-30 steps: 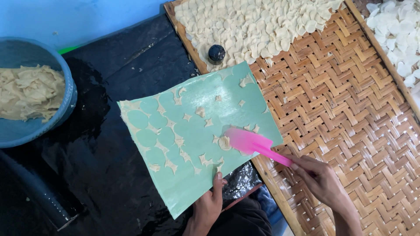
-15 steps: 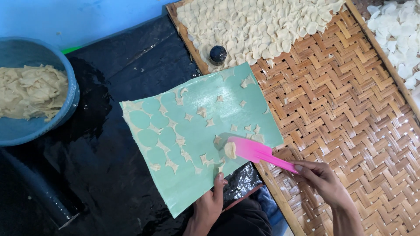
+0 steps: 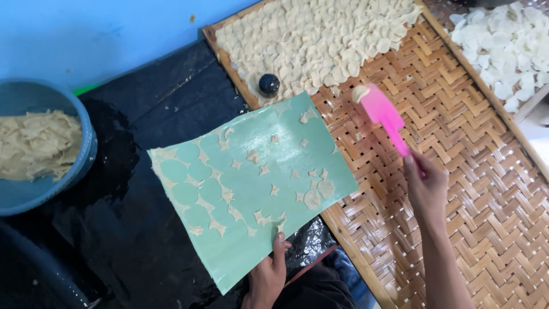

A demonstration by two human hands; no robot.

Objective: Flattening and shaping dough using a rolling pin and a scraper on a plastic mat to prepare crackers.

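Observation:
My left hand point(image 3: 269, 274) grips the near edge of a green sheet point(image 3: 251, 183) dotted with leftover scraps of pale dough. In my right hand point(image 3: 426, 186) is a pink spatula point(image 3: 386, 117), raised over the woven bamboo tray point(image 3: 457, 171). A round piece of dough point(image 3: 360, 92) rides on the spatula's tip, close to the spread of pale dough rounds point(image 3: 320, 37) lying on the tray's far part. One round point(image 3: 313, 198) lies on the sheet near its right edge.
A blue bowl point(image 3: 57, 177) of dough scraps stands at the left on black plastic point(image 3: 114, 229). A small dark round lid point(image 3: 269, 84) sits at the tray's edge. A second batch of white rounds point(image 3: 503, 40) lies at the far right.
My right hand has lifted the spatula off the green sheet with a dough round on it and carried it up and right over the bamboo tray. The view has shifted slightly.

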